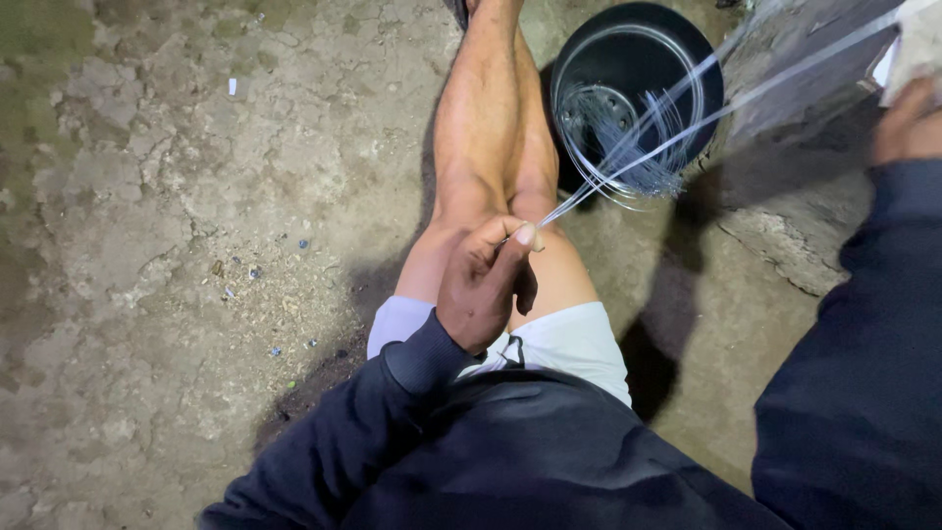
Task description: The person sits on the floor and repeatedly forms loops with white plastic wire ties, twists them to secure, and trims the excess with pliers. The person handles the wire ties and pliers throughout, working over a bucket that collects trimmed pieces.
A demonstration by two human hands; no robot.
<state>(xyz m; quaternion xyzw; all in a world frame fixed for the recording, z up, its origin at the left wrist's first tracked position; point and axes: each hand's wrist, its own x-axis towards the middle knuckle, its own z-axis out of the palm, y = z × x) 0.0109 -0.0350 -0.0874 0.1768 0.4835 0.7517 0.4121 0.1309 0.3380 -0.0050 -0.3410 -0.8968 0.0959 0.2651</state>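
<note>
The left hand rests above the knee, pinching thin clear plastic strands between thumb and finger. The strands stretch past a black round bucket to the right hand; whether its fingers are closed I cannot tell.

Glossy plastic strands, rough cracked ground

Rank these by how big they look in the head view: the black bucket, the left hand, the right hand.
1. Black bucket, largest, though its top edge is cut off.
2. Left hand, pinching the pale strands; it is nearer the camera, so the gap is unsure.
3. Right hand, smallest, but partly out of frame.
</note>
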